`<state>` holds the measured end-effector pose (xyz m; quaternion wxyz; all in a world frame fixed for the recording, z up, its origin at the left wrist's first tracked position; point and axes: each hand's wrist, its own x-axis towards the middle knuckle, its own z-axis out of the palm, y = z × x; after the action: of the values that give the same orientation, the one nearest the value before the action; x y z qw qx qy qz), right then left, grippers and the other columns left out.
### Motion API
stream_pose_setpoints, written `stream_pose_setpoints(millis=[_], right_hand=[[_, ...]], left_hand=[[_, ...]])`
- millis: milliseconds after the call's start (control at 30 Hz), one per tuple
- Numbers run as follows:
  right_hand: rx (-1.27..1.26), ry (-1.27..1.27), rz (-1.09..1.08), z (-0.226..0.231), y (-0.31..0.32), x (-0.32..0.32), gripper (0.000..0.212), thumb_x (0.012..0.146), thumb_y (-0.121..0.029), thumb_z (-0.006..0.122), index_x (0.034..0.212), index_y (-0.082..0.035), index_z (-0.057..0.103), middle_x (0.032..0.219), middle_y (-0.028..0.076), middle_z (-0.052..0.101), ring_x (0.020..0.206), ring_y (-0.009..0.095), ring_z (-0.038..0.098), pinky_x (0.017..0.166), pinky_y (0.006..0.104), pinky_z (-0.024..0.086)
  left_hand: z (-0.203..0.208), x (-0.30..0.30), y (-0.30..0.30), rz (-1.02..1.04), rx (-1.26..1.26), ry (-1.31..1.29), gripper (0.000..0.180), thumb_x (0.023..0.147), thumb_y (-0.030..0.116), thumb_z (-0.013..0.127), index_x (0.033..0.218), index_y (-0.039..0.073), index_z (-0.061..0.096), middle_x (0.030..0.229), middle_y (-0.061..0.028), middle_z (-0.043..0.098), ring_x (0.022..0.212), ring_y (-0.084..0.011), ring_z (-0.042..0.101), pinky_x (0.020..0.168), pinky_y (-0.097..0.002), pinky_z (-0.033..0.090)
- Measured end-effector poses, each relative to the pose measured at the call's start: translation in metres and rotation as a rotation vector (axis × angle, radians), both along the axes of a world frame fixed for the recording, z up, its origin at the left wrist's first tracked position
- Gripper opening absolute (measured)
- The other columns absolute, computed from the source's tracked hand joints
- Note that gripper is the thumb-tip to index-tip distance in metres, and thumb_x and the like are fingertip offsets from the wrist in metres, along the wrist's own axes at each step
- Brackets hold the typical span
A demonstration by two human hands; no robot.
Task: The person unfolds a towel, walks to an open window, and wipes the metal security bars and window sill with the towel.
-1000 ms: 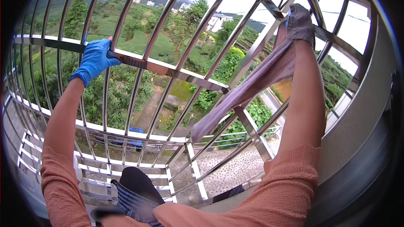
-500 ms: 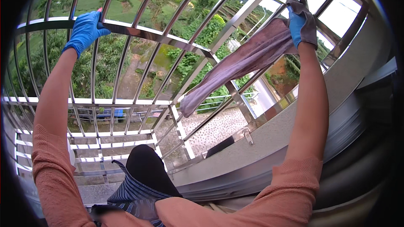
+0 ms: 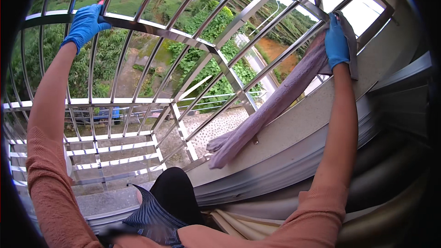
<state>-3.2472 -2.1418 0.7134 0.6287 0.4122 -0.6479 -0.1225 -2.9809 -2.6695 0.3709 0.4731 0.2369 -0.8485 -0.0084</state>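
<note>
My left hand (image 3: 86, 24), in a blue glove, is closed around the horizontal rail (image 3: 151, 28) of a shiny metal window cage at the upper left. A pink-tipped finger pokes out of that glove. At the upper right, my right hand (image 3: 336, 42), also gloved in blue, grips a damp-looking mauve cloth (image 3: 280, 102) against the cage bars beside the wall. Part of the cloth folds over behind the hand. Its long end hangs down to the left, across the pale wall edge. The fingertips of my right hand are partly hidden by the cloth.
Upright metal bars (image 3: 229, 62) stand before me, with a lower slatted metal shelf (image 3: 115, 160) at left. A pale wall ledge (image 3: 294, 131) and a silvery window track (image 3: 275, 167) run along the right. My bent knee (image 3: 177, 193) is below. Greenery and a paved path lie outside.
My right hand has shifted lower and right along the bars, toward the wall. The cloth's loose end has swung down over the ledge. My left hand stays on the rail; the view has shifted slightly.
</note>
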Motion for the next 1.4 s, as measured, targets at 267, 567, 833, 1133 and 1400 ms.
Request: stream_pose_setpoints(millis=[267,567,833,1133,1400], right_hand=[[0.012,-0.108,0.218,0.033,-0.028,-0.023,0.023,0.091,-0.008,0.051,0.112,-0.001,0.054,0.085,0.004,0.060,0.074,0.009,0.055,0.069,0.0257,0.048],[0.006,0.118,0.003,-0.007,-0.039,-0.009,0.036,0.081,-0.009,0.056,0.114,0.002,0.051,0.107,0.021,0.056,0.102,0.031,0.054,0.091,0.0341,0.042],[0.024,0.397,-0.582,0.029,0.004,0.027,0.031,0.080,-0.027,0.061,0.101,-0.004,0.060,0.083,0.015,0.065,0.079,0.026,0.065,0.074,0.0361,0.051],[0.121,0.412,-0.554,0.034,-0.014,0.012,0.020,0.083,-0.027,0.056,0.077,-0.008,0.061,0.074,0.012,0.064,0.071,0.027,0.064,0.066,0.0401,0.050],[-0.124,0.149,-0.608,0.057,-0.037,-0.008,0.039,0.088,-0.036,0.047,0.077,-0.005,0.069,0.079,0.016,0.068,0.072,0.031,0.066,0.067,0.0434,0.051]], left_hand=[[-0.001,0.009,0.000,0.009,-0.015,-0.016,0.050,0.062,0.030,0.082,0.096,0.002,0.058,0.084,-0.0151,0.062,0.081,-0.0324,0.060,0.074,-0.0408,0.048],[-0.009,0.006,-0.017,-0.003,0.012,-0.020,0.049,0.063,0.029,0.082,0.096,0.001,0.057,0.084,-0.0159,0.061,0.082,-0.0331,0.059,0.073,-0.0413,0.047],[-0.007,-0.003,-0.009,-0.030,-0.067,0.050,0.047,0.062,0.026,0.082,0.094,0.002,0.058,0.082,-0.0163,0.061,0.082,-0.0338,0.059,0.073,-0.0419,0.047],[-0.006,0.002,-0.005,-0.023,-0.069,0.016,0.043,0.063,0.024,0.081,0.091,0.002,0.057,0.079,-0.0142,0.061,0.079,-0.0322,0.059,0.072,-0.0411,0.047],[0.000,0.002,0.003,-0.009,-0.017,0.014,0.042,0.062,0.026,0.082,0.089,0.003,0.059,0.083,-0.0152,0.060,0.085,-0.0335,0.057,0.076,-0.0422,0.046]])
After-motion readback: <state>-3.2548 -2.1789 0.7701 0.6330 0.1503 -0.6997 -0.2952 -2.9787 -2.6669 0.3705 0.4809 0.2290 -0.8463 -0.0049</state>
